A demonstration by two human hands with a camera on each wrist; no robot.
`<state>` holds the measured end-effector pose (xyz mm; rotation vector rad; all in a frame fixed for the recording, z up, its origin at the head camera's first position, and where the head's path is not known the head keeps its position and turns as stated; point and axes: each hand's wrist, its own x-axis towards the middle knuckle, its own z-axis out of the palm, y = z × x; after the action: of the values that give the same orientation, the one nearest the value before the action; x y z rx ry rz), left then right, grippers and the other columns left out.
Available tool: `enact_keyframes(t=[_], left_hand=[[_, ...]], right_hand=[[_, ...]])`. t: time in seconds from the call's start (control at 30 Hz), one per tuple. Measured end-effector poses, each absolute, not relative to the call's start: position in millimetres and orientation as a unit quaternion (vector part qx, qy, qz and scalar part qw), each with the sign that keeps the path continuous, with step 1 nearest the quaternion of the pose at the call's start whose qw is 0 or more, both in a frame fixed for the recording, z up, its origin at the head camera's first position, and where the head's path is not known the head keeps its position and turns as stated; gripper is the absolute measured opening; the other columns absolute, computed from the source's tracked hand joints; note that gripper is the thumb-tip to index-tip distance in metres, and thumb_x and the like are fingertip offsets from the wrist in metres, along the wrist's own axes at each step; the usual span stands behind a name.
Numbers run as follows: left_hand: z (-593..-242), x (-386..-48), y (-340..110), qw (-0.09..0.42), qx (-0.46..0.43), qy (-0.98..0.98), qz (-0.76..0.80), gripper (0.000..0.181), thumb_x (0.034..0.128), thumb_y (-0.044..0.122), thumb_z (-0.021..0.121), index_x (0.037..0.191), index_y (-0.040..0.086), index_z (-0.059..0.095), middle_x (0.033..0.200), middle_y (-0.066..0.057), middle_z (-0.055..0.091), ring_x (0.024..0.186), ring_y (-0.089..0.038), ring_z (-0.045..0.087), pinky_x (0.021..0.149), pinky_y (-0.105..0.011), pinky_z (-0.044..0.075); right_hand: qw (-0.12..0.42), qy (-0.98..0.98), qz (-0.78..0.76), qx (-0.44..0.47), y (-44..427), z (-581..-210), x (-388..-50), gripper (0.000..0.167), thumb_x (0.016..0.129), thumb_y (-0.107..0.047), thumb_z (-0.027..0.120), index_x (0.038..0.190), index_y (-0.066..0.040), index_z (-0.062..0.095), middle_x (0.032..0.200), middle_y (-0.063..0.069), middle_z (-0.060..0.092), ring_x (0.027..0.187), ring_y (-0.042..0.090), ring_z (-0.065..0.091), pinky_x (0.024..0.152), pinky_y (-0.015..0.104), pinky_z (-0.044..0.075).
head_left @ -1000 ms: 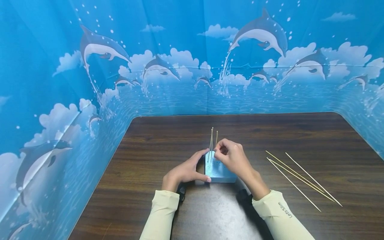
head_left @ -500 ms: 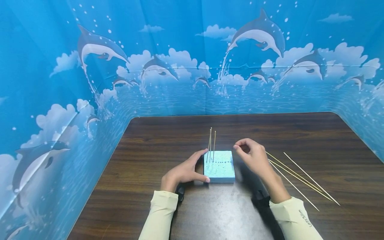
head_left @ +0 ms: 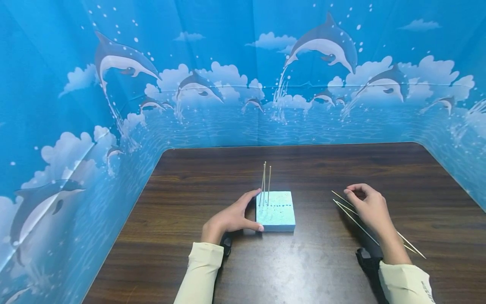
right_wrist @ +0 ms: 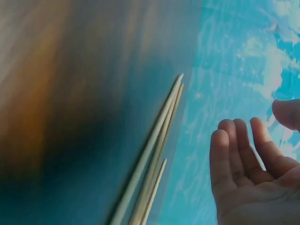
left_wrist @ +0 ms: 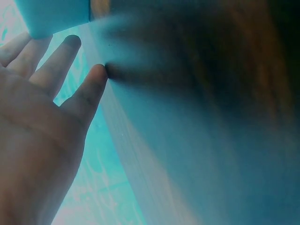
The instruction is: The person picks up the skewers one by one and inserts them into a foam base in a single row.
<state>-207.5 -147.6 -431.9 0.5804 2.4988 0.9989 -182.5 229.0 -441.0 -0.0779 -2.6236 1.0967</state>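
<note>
A light-blue foam block [head_left: 277,216] with a row of dark dots lies on the table. Three thin wooden sticks [head_left: 269,179] stand in its left part, nearly upright. My left hand [head_left: 230,217] holds the block's left side, thumb at the front corner and a finger at the back one; in the left wrist view, part of the block [left_wrist: 56,16] shows beyond the fingers. Several loose wooden sticks [head_left: 357,222] lie to the right. Over them is my right hand [head_left: 372,209], loosely bent. The right wrist view shows nothing between its thumb and fingers, beside the sticks [right_wrist: 142,159].
The dark wood-grain table [head_left: 201,179] has rounded far corners. A blue curtain [head_left: 228,122] printed with dolphins and clouds hangs behind it and along its left side.
My right hand has left the block and moved right, over the loose sticks. A third stick, at the right fingers earlier, now stands free in the block. The left hand stays at the block.
</note>
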Motion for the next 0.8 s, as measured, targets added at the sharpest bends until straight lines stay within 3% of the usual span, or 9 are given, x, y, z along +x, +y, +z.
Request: enact_keyframes(t=[0.2, 0.5, 0.8], left_hand=[[-431.4, -207.1, -147.0, 0.194, 0.208, 0.890, 0.357, 0.107, 0.0752, 0.043, 0.085, 0.158, 0.029, 0.019, 0.165, -0.003, 0.018, 0.150, -0.027, 0.021, 0.116, -0.054, 0.027], [-431.1, -207.2, -147.4, 0.192, 0.208, 0.891, 0.355, 0.107, 0.0755, 0.043, 0.085, 0.158, 0.029, 0.019, 0.165, -0.003, 0.018, 0.150, -0.027, 0.020, 0.117, -0.055, 0.027], [-433.3, -206.9, -147.9, 0.190, 0.212, 0.892, 0.352, 0.107, 0.0755, 0.043, 0.085, 0.158, 0.029, 0.019, 0.165, -0.002, 0.018, 0.150, -0.025, 0.021, 0.117, -0.054, 0.027]], right_hand=[[0.108, -0.916, 0.384, -0.046, 249.8, -446.5, -177.1, 0.041, 0.101, -0.034, 0.055, 0.115, 0.003, 0.063, 0.118, 0.028, 0.061, 0.106, 0.044, 0.059, 0.082, 0.056, 0.047], [0.102, -0.924, 0.360, -0.074, 271.9, -456.3, -173.1, 0.032, 0.098, -0.027, 0.061, 0.108, 0.004, 0.064, 0.127, 0.032, 0.052, 0.112, 0.050, 0.054, 0.088, 0.062, 0.041], [0.070, -0.939, 0.330, -0.064, 286.9, -465.8, -168.3, 0.033, 0.096, -0.026, 0.064, 0.107, 0.005, 0.063, 0.123, 0.037, 0.049, 0.119, 0.062, 0.027, 0.087, 0.075, 0.018]])
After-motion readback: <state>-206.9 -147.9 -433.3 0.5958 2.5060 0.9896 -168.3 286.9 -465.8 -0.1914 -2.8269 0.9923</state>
